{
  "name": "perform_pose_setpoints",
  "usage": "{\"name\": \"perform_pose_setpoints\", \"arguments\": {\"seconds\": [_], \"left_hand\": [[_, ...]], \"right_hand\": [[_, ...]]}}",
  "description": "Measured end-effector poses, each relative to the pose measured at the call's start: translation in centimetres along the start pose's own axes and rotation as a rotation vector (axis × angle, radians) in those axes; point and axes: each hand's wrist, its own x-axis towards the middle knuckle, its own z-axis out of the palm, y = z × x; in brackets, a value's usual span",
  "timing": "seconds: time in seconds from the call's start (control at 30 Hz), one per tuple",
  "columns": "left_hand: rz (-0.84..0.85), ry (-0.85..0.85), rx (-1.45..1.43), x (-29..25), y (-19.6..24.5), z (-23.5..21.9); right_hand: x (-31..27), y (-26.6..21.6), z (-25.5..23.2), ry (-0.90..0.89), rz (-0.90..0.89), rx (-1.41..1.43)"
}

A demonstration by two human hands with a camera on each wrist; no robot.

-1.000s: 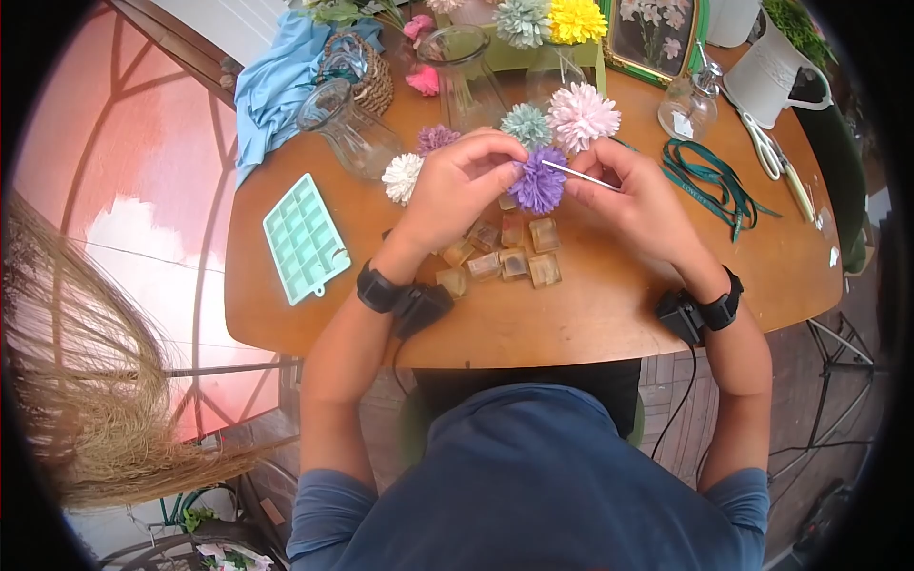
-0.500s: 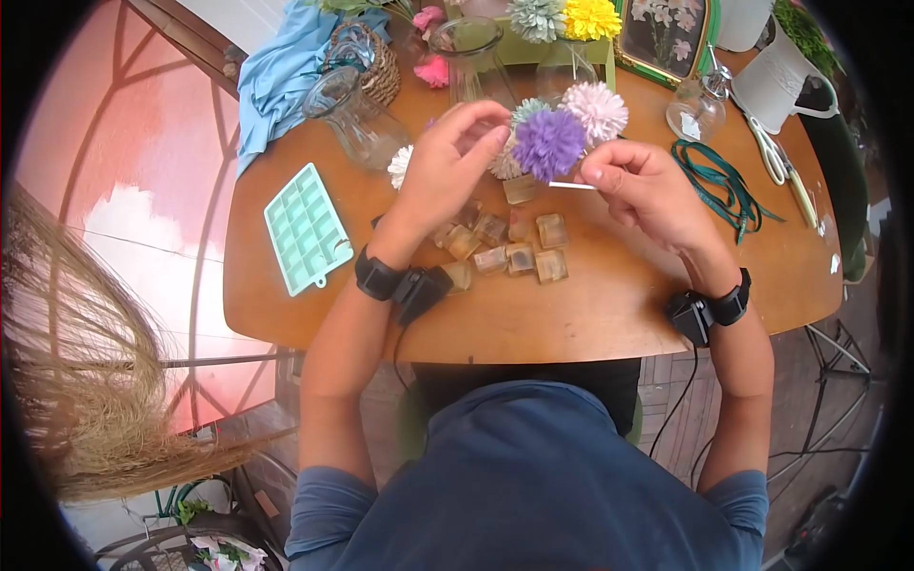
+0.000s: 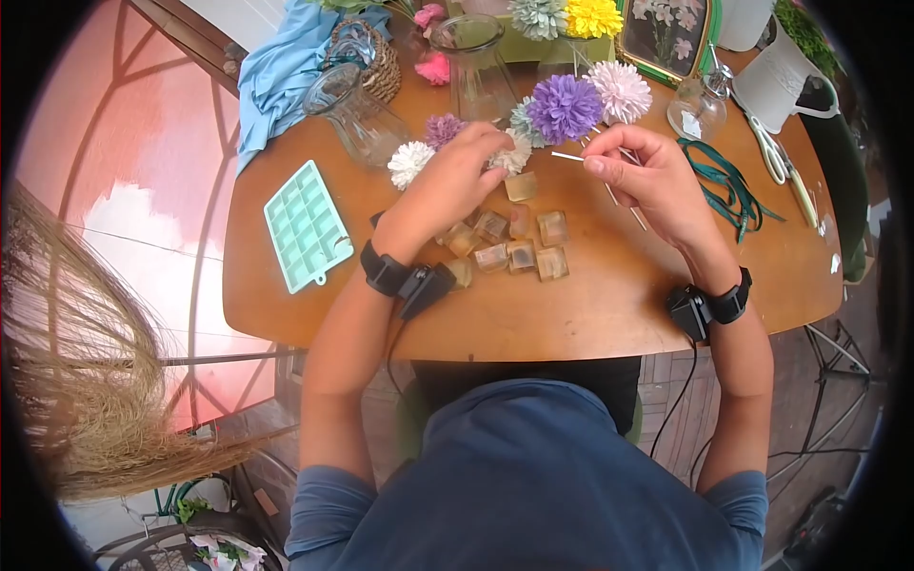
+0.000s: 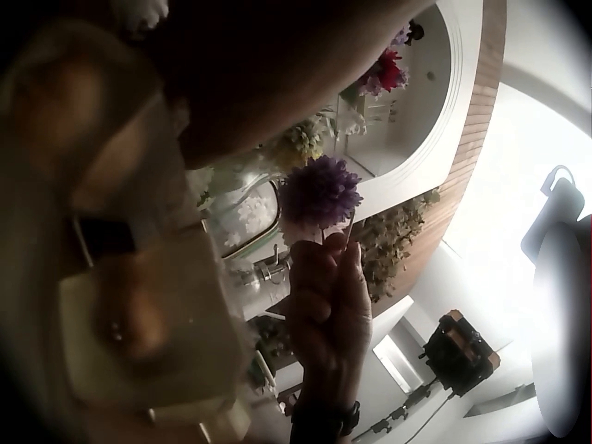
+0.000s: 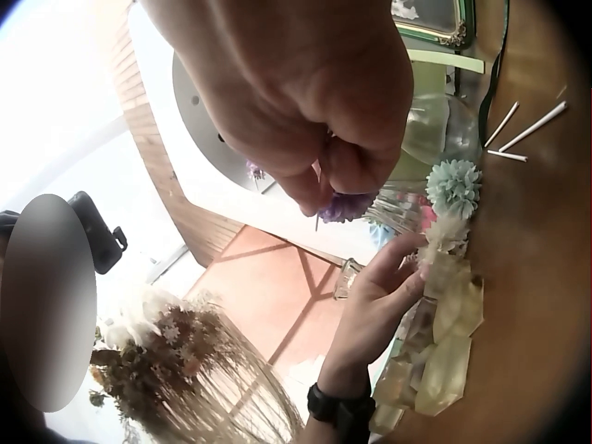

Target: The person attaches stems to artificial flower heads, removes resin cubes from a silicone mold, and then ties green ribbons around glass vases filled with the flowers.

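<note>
My right hand (image 3: pixel 647 176) pinches a purple pompom flower (image 3: pixel 565 108) below its head, with a thin white stick (image 3: pixel 568 155) jutting left from the fingertips. In the left wrist view the purple flower (image 4: pixel 321 190) stands above the pinching thumb and fingers, the stick beside it. My left hand (image 3: pixel 452 181) reaches low over the table, fingers parted right at a cream flower (image 3: pixel 512 152). In the right wrist view the left hand (image 5: pixel 375 310) has thumb and fingers apart beside this cream flower (image 5: pixel 449 233). Several clear, amber-tinted cubes (image 3: pixel 490 257) lie below the left fingers.
A mint ice-cube tray (image 3: pixel 309 228) lies left. White (image 3: pixel 411 165), mauve (image 3: pixel 444 129), mint (image 3: pixel 526 126) and pale pink (image 3: pixel 621 92) flowers lie behind the hands. Glass vases (image 3: pixel 360 124) stand behind. Loose white sticks (image 5: pixel 532 127), green ribbon (image 3: pixel 733 190) and scissors (image 3: pixel 771 157) lie right.
My left hand has let go of the purple flower and lowered toward the cream one. The purple flower, kept in my right hand, has moved away from the body.
</note>
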Motion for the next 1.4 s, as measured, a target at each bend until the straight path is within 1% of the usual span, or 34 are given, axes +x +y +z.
{"name": "perform_pose_setpoints", "arguments": {"seconds": [0.03,0.13,0.23,0.33,0.43,0.53,0.7,0.83,0.93,1.0,1.13,1.23,1.3,1.4], "left_hand": [[0.006,0.002,0.016,0.0,-0.2,0.0],[-0.103,-0.004,0.023,0.1,-0.4,0.0],[-0.274,0.089,-0.131,0.6,1.1,-0.9],[-0.356,0.099,-0.987,0.7,0.9,-0.9],[-0.312,0.089,-1.06,0.8,1.8,-1.1],[-0.309,0.047,-1.037,0.7,1.8,-0.9],[-0.283,0.032,-1.048,0.6,2.1,-0.8],[-0.284,0.006,-1.044,0.6,2.6,-0.9],[-0.293,0.007,-1.036,0.6,2.7,-1.0],[-0.269,0.027,-1.0,0.6,2.7,-0.9],[-0.229,0.086,-0.936,0.5,2.4,-0.3],[-0.093,0.187,-0.736,0.5,2.4,0.1],[-0.079,0.209,-0.637,0.6,2.8,-0.2],[-0.029,0.236,-0.471,0.6,3.5,-0.5]], "right_hand": [[0.0,0.0,0.0,0.008,-0.007,-0.014],[0.0,0.1,0.0,0.012,-0.04,-0.043],[0.0,0.2,-0.2,-0.004,-0.085,-0.05],[0.0,0.3,-0.4,0.016,-0.101,-0.084],[0.0,0.2,-0.3,0.04,-0.121,-0.129],[0.0,0.2,-0.1,0.064,-0.16,-0.183],[0.1,0.5,0.1,0.097,-0.216,-0.309],[0.1,0.7,0.0,0.093,-0.236,-0.354],[0.0,0.5,0.1,0.107,-0.246,-0.41],[0.0,0.7,0.2,0.123,-0.27,-0.465],[-0.1,0.4,0.2,0.113,-0.246,-0.495],[0.0,0.6,0.1,0.112,-0.219,-0.494],[0.0,0.9,0.0,0.108,-0.207,-0.489],[0.0,0.8,0.0,0.11,-0.249,-0.551]]}}
